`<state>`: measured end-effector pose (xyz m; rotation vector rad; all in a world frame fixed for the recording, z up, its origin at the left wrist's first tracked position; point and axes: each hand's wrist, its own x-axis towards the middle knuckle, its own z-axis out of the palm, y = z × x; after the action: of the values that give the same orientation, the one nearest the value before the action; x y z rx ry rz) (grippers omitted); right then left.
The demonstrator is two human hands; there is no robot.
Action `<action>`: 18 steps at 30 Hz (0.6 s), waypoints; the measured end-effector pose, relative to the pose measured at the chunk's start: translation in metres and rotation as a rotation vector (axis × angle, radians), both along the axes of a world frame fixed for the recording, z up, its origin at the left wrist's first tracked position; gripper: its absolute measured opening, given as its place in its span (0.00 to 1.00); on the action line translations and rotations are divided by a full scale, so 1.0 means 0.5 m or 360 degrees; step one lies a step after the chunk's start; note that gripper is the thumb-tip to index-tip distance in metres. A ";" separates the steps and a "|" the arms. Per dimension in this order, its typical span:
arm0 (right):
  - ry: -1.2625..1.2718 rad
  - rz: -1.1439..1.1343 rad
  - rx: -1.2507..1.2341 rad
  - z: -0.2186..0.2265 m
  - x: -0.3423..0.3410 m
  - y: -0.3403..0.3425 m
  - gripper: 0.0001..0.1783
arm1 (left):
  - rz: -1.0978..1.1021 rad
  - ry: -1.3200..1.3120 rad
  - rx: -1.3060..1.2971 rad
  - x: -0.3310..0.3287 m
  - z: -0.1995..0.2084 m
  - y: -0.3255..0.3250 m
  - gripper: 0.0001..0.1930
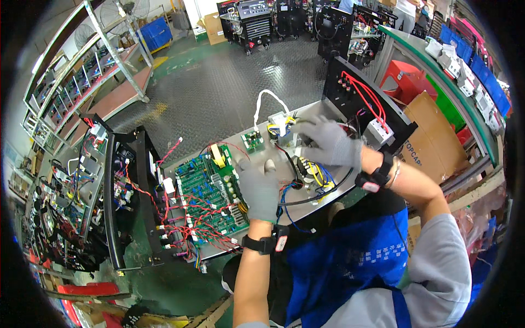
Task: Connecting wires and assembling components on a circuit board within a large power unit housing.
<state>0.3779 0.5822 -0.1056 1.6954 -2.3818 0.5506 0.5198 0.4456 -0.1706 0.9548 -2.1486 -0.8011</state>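
Observation:
My left hand (259, 191), in a grey glove, is over the right edge of a large green circuit board (205, 188), its thumb apart from its fingers. Nothing shows in its grasp. Further right, my gloved right hand (331, 143) reaches left with spread fingers beside a small transformer (281, 124) with yellow and blue leads. Between the hands lies the bare metal chassis plate (279, 161). A small green board (252, 141) sits near its far edge, by a white sleeved cable (268, 94). Below my right hand is a ring-shaped coil (314, 172) with yellow and blue wires.
A black panel (361, 95) with red cables stands at the chassis's right end. Red wires (191, 218) tangle over the left end. Another opened unit (82, 191) stands at left, near a metal rack (109, 60). A cardboard sheet (432, 139) leans at right below a green-topped bench (437, 71).

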 end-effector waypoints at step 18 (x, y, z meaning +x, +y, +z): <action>0.0038 -0.0094 -0.0311 -0.050 0.033 0.000 0.20 | -0.0855 0.0311 0.1429 -0.050 -0.055 0.003 0.15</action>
<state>0.3946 0.5823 -0.1307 1.5352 -2.2698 0.7233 0.4947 0.4469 -0.1981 0.6237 -1.8634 -2.1325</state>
